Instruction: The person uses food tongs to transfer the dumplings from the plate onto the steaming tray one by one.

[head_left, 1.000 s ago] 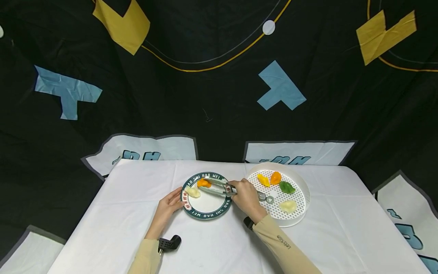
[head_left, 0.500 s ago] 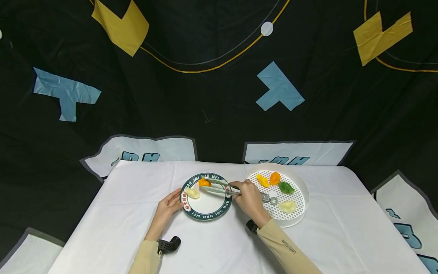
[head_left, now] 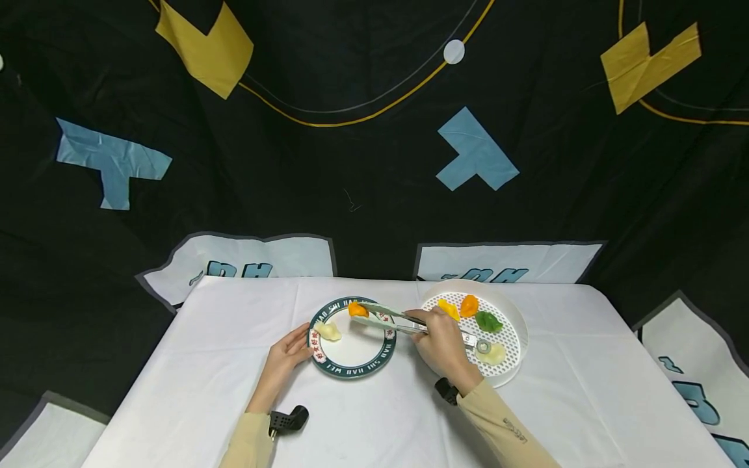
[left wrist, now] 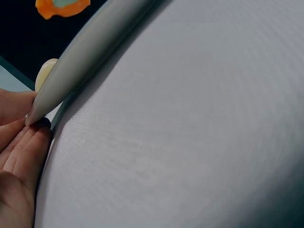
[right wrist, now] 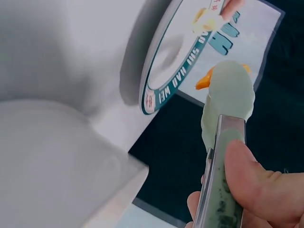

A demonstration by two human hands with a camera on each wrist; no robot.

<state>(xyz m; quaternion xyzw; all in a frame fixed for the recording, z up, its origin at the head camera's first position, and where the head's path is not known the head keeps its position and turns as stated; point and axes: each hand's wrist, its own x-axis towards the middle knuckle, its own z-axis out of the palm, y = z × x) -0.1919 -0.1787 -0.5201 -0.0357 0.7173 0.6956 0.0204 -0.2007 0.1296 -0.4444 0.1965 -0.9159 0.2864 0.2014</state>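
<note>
My left hand [head_left: 285, 357] grips the left rim of a round plate [head_left: 350, 372] with a dark green lettered border, thumb above and fingers beneath in the left wrist view. My right hand [head_left: 443, 341] holds metal tongs [right wrist: 223, 190] with pale green tips around the handle. Between those tips, an orange dumpling [head_left: 357, 310] is pinched above the plate's far part, lifted clear of it. A cream dumpling [head_left: 328, 331] lies on the plate near my left hand. In the right wrist view, the tong tip covers most of the orange dumpling [right wrist: 204, 80].
Right of the plate stands a round white perforated steamer tray [head_left: 523, 331], partly behind my right hand. It carries a yellow dumpling [head_left: 448, 308], an orange one, a green dumpling [head_left: 488, 321] and a cream one. A white cloth covers the table [head_left: 363, 422]; a black curtain hangs behind.
The tongs and my right hand have moved right, and the orange dumpling in them has risen from the plate and shifted right. My left hand has stayed at the rim.
</note>
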